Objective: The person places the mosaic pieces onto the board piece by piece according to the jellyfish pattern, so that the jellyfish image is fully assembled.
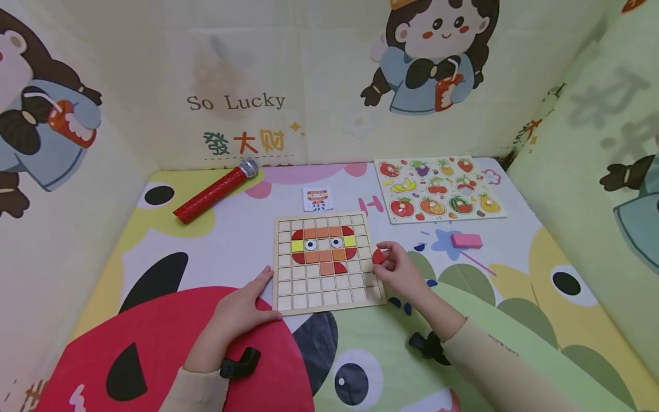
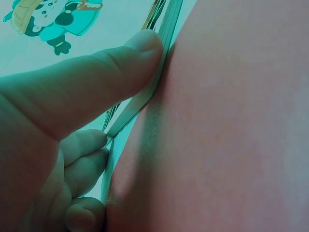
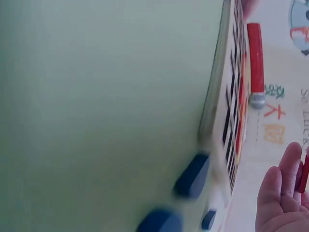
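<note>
A wooden grid board lies on the table, its upper cells filled with red, orange and yellow tiles and two eye tiles forming a face-like pattern. My left hand rests against the board's left side, thumb at the near left corner; the left wrist view shows the thumb along the board's edge. Beside the board's right edge, my right hand pinches a red rounded tile between thumb and fingers. In the right wrist view that red tile is partly cut off by the frame.
Several dark blue tiles lie right of the board. A small pattern card sits behind it, a red microphone at the back left. The fruit puzzle board and a pink block are at the right. Printed cloth walls surround the table.
</note>
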### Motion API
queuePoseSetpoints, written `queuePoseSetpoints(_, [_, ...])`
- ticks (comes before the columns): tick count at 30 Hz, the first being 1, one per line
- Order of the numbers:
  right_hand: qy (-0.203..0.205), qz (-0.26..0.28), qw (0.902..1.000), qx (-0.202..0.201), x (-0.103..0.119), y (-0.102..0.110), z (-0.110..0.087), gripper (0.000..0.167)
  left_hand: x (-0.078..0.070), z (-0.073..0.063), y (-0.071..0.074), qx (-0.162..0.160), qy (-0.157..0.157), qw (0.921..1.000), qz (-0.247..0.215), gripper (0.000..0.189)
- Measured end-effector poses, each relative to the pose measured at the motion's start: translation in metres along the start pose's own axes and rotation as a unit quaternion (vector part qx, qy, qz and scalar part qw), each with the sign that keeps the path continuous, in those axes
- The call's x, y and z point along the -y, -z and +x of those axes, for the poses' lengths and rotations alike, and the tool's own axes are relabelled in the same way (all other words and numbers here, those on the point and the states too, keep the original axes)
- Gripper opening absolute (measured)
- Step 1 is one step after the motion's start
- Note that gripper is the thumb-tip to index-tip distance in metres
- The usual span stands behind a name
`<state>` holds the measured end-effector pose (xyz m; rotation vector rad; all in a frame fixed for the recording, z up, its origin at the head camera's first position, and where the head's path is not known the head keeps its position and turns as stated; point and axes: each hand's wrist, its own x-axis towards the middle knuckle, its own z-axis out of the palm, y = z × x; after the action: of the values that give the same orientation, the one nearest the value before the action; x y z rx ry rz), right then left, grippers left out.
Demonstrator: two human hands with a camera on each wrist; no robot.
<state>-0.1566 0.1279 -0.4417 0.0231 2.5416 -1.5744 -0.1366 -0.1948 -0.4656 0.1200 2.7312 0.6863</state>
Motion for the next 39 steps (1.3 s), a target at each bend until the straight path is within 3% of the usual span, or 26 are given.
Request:
queuePoseSetpoints(4, [0.011, -0.016, 0.9998, -0.003, -0.007, 0.009, 0.0, 0.052, -0.001, 0.0, 0.002, 0.002, -0.001, 1.0, -0.001, 0.11])
queuePoseSetpoints(11, [0.007, -0.068, 0.9976, -0.013, -0.009, 0.007, -0.001, 0.038, -0.001, -0.001, 0.001, 0.003, -0.003, 1.0, -0.001, 0.109])
queuePoseSetpoints(21, [0.02, -0.039, 0.999, -0.01, -0.004, 0.001, -0.001, 0.034, -0.001, -0.002, -0.001, -0.006, -0.002, 1.0, -0.001, 0.109])
queuePoseSetpoints(28, [0.03, -0.044, 0.9985, -0.012, 0.0, -0.002, 0.0, 0.042, -0.001, 0.0, -0.001, -0.006, -0.002, 1.0, -0.002, 0.109])
queuePoseSetpoints(34, [0.01, -0.028, 0.9995, -0.012, 0.009, -0.019, 0.002, 0.039, 0.0, 0.0, -0.001, -0.001, -0.002, 1.0, -0.004, 0.109])
queuePoseSetpoints(39, [0.044, -0.041, 0.9981, 0.014, 0.021, -0.047, 0.007, 0.035, 0.0, 0.0, 0.0, 0.002, -0.002, 1.0, -0.004, 0.11])
